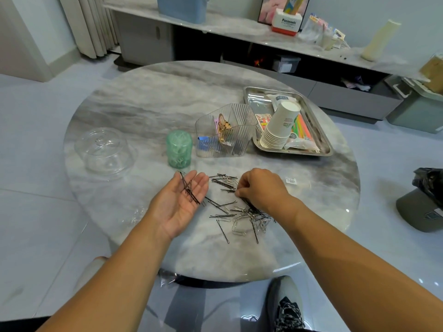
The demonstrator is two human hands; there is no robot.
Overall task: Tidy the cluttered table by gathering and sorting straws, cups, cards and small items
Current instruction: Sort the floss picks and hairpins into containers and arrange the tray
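Clear domed lid (105,149) at the table's (148,97) nine o'clock: see-through on pale marble, easily knocked by a sweeping forearm. Green jar (179,149), nearer centre: upright, contents too blurred to name. Left hand (182,200), six o'clock of the jar: palm up, fingers straight and slightly apart, a loose bundle of black hairpins (190,189) lying across them unclamped; a tilt of the palm would likely spill them back onto the table. Ribbed clear organiser (225,133), at centre: holds gold clips and something blue, the dividers hard to read through the ribbing. Scattered pile of hairpins and paper clips (242,214), between the hands and toward six o'clock: the two kinds are tangled, so a pick may drag paper clips along and spoil the sort. Right hand (260,188), knuckles up, fingertips curled down into the pile; whether they pinch a pin cannot be told, and the pins beneath are hidden. Metal tray (323,149), two o'clock: stacked paper cups (279,128), bright straws (304,128) and packets, partly covering one another.
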